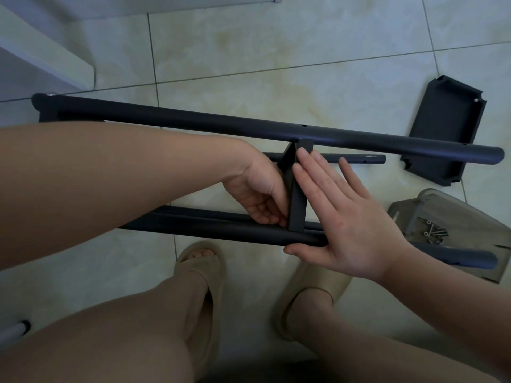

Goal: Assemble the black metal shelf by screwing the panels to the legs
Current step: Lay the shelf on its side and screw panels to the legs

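- Head view, far left: far leg (166, 117), a long black tube, lay across the tiled floor (304, 64). Near leg (221, 230) ran roughly parallel to it, closer to the feet. Both were on their sides, probably so a panel could be fitted between them.
- Left hand (257, 194) reached in from the left. Its fingers (265, 217) were curled and bunched, pinching at the lower corner of the panel where it met the near leg. I could not tell whether a fastener sat between the fingertips.
- Panel (297, 205) stood on edge, bridging the two legs, with its top end touching the far leg and its bottom end on the near leg. Judged step: squaring the panel to the leg holes before driving a screw.
- Right hand (351, 225) lay flat against the panel's right face, fingers straight and pressed together, thumb along the near leg. It was probably bracing the panel so it would not tip.
- A shorter tube (359, 158) lay on the floor beyond the hands.
- Spare panel (442, 134) rested on the floor at right, well apart from the joint and partly under the far leg's end.
- Loose screws (435, 232) sat in a clear plastic holder (409, 208) near the right wrist, within easy reach.
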